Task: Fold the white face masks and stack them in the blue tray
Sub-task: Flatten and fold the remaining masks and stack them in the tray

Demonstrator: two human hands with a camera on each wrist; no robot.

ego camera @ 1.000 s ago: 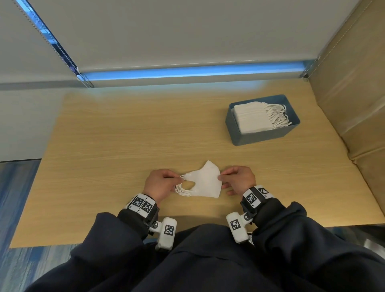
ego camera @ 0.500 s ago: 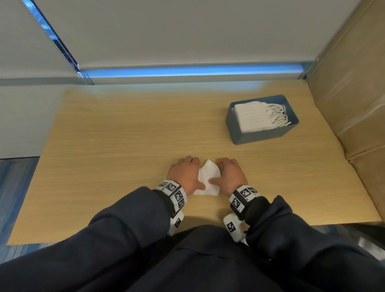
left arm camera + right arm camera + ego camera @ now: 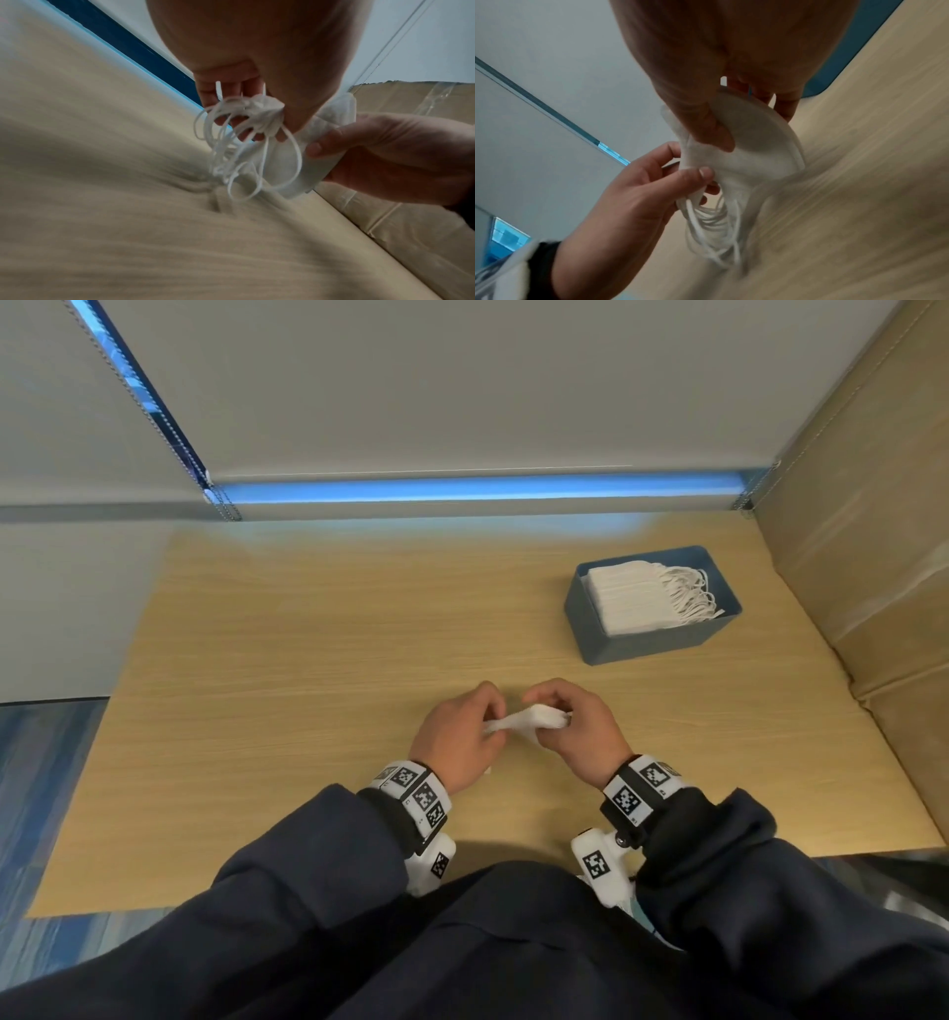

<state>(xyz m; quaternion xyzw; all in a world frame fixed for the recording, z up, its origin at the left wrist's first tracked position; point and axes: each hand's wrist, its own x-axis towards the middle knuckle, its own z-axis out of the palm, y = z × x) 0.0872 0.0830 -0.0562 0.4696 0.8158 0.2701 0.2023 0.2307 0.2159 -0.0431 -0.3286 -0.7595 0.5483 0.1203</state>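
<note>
Folded white mask [image 3: 518, 721] held just above tabletop [image 3: 308, 660], well apart from blue tray [image 3: 652, 644], on the tray's near-left side.

Left hand [image 3: 454, 742]: grip closed on mask's strap end, thumb and fingers pinching where ear loops [image 3: 231, 146] bunch; loops hang down toward tabletop.

Right hand [image 3: 575, 731]: grip closed on mask's opposite end, thumb on one face, fingers curled behind.

Mask body curved between the two hands, layers together, per right wrist view [image 3: 752, 146]. Contact w/ tabletop: cannot tell.

Tray: stack of folded masks [image 3: 629, 600] inside, against its left wall; their loops spread toward its right wall.
</note>
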